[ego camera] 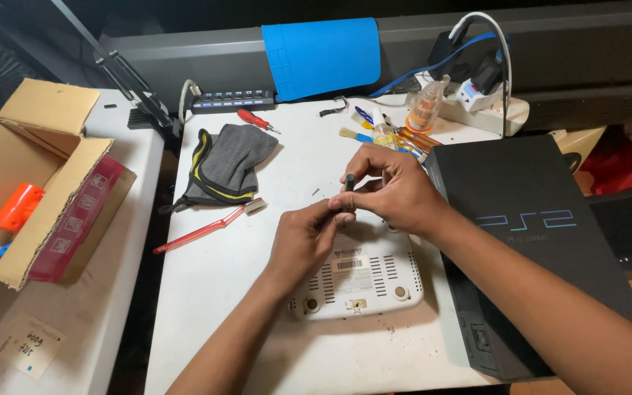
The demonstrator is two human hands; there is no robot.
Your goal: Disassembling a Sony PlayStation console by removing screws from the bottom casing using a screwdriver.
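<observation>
Both the left hand (305,238) and right hand (393,190) pinch a small black part (350,183) above the white router (360,278).

Bright overhead light, soft shadows, dim surroundings, sharp centre, slight edge distortion.

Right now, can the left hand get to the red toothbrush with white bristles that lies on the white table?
Probably yes. The red toothbrush lies bare on the white table beside the left hand, with nothing between them. But this hand and the right hand both hold a small black part.
</observation>
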